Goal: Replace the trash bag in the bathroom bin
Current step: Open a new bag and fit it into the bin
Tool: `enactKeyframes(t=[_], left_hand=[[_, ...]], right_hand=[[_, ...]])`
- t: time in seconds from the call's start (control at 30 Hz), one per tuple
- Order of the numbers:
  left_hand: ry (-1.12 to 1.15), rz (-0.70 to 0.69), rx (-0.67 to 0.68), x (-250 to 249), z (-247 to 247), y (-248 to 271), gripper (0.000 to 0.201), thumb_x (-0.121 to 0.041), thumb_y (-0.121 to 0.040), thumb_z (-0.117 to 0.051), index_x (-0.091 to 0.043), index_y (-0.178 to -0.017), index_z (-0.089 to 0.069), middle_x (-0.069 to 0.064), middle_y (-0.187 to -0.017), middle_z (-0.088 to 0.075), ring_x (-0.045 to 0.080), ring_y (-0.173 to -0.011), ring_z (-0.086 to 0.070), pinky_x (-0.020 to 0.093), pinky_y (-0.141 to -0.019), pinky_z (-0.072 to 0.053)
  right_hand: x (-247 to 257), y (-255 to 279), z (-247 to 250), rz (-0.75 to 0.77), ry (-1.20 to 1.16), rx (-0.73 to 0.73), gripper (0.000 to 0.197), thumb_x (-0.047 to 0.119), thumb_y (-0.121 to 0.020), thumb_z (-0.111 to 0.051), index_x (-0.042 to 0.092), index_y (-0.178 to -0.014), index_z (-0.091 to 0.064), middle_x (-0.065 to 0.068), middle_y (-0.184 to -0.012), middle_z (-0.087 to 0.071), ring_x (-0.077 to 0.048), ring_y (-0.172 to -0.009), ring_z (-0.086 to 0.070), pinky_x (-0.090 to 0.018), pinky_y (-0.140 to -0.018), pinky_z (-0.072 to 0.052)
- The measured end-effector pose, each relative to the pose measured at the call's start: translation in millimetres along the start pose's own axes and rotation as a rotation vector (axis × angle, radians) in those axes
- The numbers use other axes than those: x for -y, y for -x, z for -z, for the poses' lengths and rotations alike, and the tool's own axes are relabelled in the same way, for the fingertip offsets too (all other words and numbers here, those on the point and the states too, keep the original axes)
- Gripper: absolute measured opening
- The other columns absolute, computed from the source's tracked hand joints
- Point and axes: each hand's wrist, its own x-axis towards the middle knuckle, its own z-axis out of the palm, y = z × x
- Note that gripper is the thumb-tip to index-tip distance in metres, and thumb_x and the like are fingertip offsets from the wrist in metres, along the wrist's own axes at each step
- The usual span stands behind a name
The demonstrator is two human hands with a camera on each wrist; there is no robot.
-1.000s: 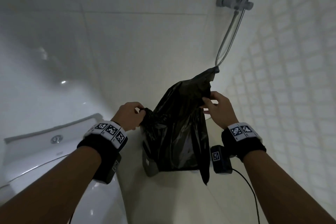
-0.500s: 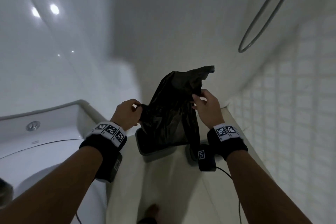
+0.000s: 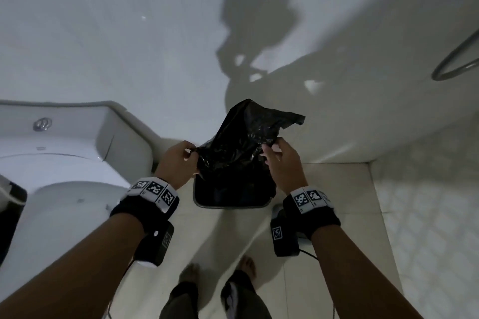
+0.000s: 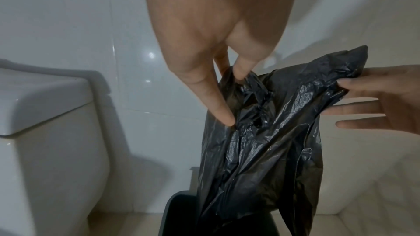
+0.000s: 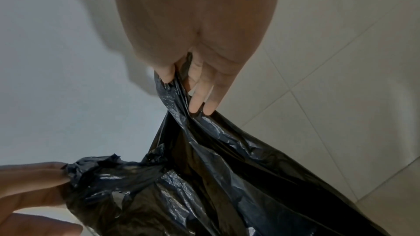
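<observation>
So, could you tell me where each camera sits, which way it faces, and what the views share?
Head: worn on the head, looking down at the bin, toilet, both forearms and feet.
Left wrist: along the left hand pinching the black bag, toward the wall.
Right wrist: along the right hand pinching the bag, toward floor tiles.
Shared: all three show the bag and both hands.

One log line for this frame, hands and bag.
left hand: pinches bag edge | right hand: pinches opposite edge | black bag: over bin, unseated

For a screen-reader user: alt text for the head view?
Both hands, left hand and right hand, pinch a black bag over a dark bin on the tiled floor, with a white toilet to the left.
</observation>
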Motion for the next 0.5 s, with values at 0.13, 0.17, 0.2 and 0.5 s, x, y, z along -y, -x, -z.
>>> enactKeyframes(t=[0.13,0.17,0.2,0.5], left_hand=[[-0.008,0.058,-0.042,15,-11,-8,0.015,-0.012,-0.09,-0.051,-0.009,-0.099,-0.062,0.016,-0.091,-0.07,0.031,-0.068,-0.072,0.047,-0.067,-0.06],[-0.008,0.067,-0.047,19,-14,-10,0.015,-0.012,-0.09,-0.051,-0.009,-0.1,-0.062,0.016,-0.093,-0.07,0.032,-0.069,-0.071,0.048,-0.066,-0.06],[-0.008,0.075,-0.049,26,-18,-15,0.015,-0.012,-0.09,-0.051,-0.01,-0.1,-0.063,0.016,-0.095,-0.069,0.033,-0.069,-0.071,0.048,-0.066,-0.06],[-0.037,0.121,-0.022,97,-67,-56,0.019,-0.013,-0.088,-0.05,-0.018,-0.102,-0.063,0.009,-0.1,-0.067,0.026,-0.075,-0.071,0.044,-0.073,-0.06]], right_hand=[[-23,-12,-13,-0.016,0.022,0.096,0.014,0.033,-0.094,-0.053,0.023,-0.1,-0.06,0.0,-0.098,-0.069,-0.013,-0.091,-0.067,-0.041,-0.085,-0.055],[-29,-14,-16,-0.013,0.028,0.11,0.014,0.032,-0.094,-0.053,0.022,-0.1,-0.06,-0.001,-0.098,-0.069,-0.013,-0.092,-0.067,-0.04,-0.086,-0.055],[-36,-16,-19,-0.01,0.031,0.119,0.013,0.031,-0.094,-0.053,0.021,-0.099,-0.06,-0.001,-0.098,-0.069,-0.012,-0.092,-0.067,-0.038,-0.086,-0.055],[-124,-27,-53,-0.058,0.072,0.222,0.019,0.032,-0.094,-0.053,0.021,-0.105,-0.062,0.003,-0.104,-0.067,-0.007,-0.093,-0.066,-0.036,-0.087,-0.055]])
